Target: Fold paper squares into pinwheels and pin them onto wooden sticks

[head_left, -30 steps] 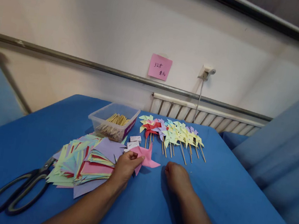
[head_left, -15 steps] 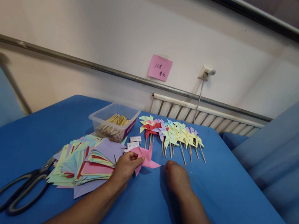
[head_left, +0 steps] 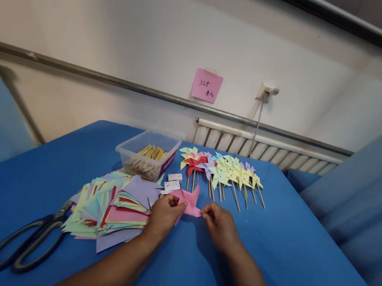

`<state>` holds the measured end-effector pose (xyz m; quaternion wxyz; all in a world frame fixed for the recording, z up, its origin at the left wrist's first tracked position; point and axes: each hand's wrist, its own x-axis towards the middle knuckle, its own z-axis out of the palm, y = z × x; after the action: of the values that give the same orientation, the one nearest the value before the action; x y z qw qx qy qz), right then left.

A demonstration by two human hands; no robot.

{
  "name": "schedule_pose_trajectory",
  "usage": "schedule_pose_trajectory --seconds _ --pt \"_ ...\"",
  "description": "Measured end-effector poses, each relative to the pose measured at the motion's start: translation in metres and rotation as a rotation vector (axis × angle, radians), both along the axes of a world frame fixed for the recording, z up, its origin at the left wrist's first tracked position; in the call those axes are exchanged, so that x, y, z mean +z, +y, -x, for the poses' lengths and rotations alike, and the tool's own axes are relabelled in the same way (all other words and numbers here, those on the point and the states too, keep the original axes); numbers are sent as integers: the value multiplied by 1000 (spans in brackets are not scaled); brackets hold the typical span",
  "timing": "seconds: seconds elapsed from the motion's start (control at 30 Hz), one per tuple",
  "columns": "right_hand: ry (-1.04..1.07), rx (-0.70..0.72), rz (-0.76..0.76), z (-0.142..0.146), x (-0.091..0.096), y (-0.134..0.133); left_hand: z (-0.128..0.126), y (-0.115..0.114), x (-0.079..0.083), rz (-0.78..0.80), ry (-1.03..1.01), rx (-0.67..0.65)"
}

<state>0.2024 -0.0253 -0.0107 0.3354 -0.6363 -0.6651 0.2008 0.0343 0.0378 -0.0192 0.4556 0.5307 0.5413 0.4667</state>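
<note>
A pink paper pinwheel (head_left: 190, 200) is held just above the blue cloth, between my two hands. My left hand (head_left: 166, 213) pinches it near its middle, with the thumb on top. At its right-hand tip, my right hand (head_left: 218, 222) is closed, thumb and forefinger pinching the paper. Left of my left hand lies a messy stack of cut coloured paper squares (head_left: 125, 216). Two small white boxes (head_left: 172, 186) sit just behind the pinwheel. Whether a pin is in its centre is hidden by my left fingers.
A clear plastic tub (head_left: 129, 153) of short wooden sticks stands behind the paper stack. Several finished pinwheels on sticks (head_left: 222, 171) lie at the back right. Large scissors (head_left: 34, 234) rest at the left. A wall with a radiator (head_left: 227, 141) and a plug socket (head_left: 265, 93) bounds the back.
My right hand has come in to the left and now pinches the pinwheel's right tip, which earlier was free. My left hand has kept its hold. The view has shifted slightly.
</note>
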Motion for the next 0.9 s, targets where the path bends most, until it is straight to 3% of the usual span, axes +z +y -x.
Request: schedule_pose_trajectory --seconds 0.2,0.43,0.73,0.9 --pt "-136 60 147 -19 -20 12 2 1 3 -24 6 6" --pt "-151 111 109 -25 -17 8 2 0 5 -22 -7 -5" --pt "-167 -11 108 -24 -16 4 2 0 5 -4 -9 -13" --pt "-143 49 137 -24 -19 4 2 -1 6 4 -14 -24"
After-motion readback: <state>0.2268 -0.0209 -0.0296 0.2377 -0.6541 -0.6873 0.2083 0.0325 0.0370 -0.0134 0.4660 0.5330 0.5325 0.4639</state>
